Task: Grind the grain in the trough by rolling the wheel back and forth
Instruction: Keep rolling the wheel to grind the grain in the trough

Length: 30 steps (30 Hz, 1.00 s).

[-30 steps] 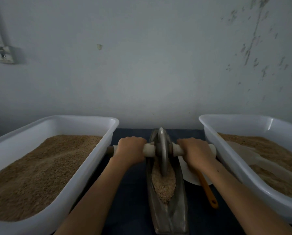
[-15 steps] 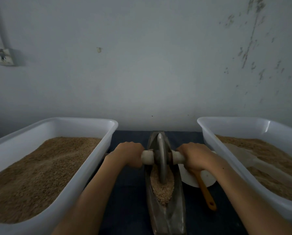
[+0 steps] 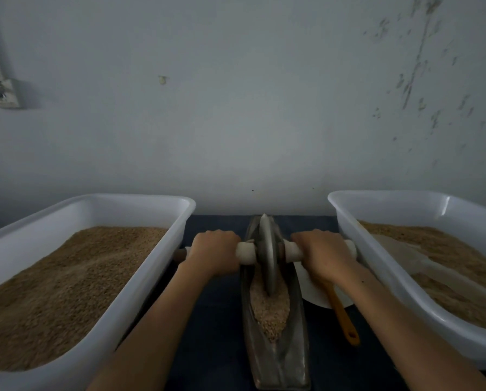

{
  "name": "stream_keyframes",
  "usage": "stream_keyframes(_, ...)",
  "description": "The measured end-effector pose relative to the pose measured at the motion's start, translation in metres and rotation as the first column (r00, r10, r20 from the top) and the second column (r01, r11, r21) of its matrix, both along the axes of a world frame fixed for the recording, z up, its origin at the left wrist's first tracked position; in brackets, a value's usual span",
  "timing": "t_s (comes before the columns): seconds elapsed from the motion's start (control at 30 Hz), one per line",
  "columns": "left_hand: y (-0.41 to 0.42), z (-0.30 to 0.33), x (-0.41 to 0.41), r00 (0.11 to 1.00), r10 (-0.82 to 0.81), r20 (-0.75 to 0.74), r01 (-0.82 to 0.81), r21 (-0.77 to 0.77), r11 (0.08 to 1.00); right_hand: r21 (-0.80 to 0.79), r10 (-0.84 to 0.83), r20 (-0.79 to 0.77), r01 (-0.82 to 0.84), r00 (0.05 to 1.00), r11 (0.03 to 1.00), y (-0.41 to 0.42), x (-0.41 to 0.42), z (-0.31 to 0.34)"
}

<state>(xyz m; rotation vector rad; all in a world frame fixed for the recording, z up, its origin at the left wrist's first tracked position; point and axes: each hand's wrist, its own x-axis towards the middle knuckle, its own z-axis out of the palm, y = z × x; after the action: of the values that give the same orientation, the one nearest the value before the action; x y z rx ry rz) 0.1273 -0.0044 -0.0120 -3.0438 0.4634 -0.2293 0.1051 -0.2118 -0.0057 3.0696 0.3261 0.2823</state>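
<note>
A narrow boat-shaped metal trough point(image 3: 281, 365) lies lengthwise between two tubs, with pale crushed grain point(image 3: 270, 311) in its hollow. A grey metal wheel point(image 3: 267, 258) stands upright in the far half of the trough, its rim down in the grain. A white axle handle point(image 3: 246, 251) runs through the wheel's hub. My left hand point(image 3: 213, 253) grips the handle left of the wheel. On the other side of the hub, my right hand point(image 3: 319, 255) grips the handle in the same way. Both forearms reach in from the bottom of the view.
A white tub point(image 3: 140, 280) of brown grain stands at the left; another white tub point(image 3: 377, 266) with grain and a pale scoop at the right. A white dish point(image 3: 310, 289) and an orange-handled tool point(image 3: 344, 320) lie right of the trough. A wall rises close behind.
The wheel and both hands have stayed near the far half of the trough, shifting only slightly along it. My grip on the handle is unchanged.
</note>
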Motion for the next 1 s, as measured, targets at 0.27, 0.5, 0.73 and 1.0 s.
stream_keyframes(0.27, -0.003, -0.016, 0.002, 0.952, -0.008, 0.306, 0.023, -0.046, 0.999, 0.038, -0.013, 0.275, 0.003, 0.961, 0.999, -0.001, 0.009, -0.027)
stream_keyframes(0.5, 0.004, 0.002, 0.001, 0.976, -0.029, -0.214, 0.028, -0.007, 1.000, -0.107, -0.050, -0.099, 0.039, 0.994, 0.993, 0.007, -0.008, 0.006)
stream_keyframes(0.73, 0.005, 0.011, -0.005, 0.855, -0.043, -0.517, 0.001, -0.081, 0.997, -0.170, -0.083, -0.385, 0.018, 0.919, 0.985, 0.007, -0.014, 0.021)
stream_keyframes(1.0, 0.003, 0.002, 0.003, 0.978, 0.008, -0.207, -0.019, -0.051, 0.999, -0.066, -0.088, -0.116, 0.081, 0.989, 0.995, 0.009, -0.005, 0.008)
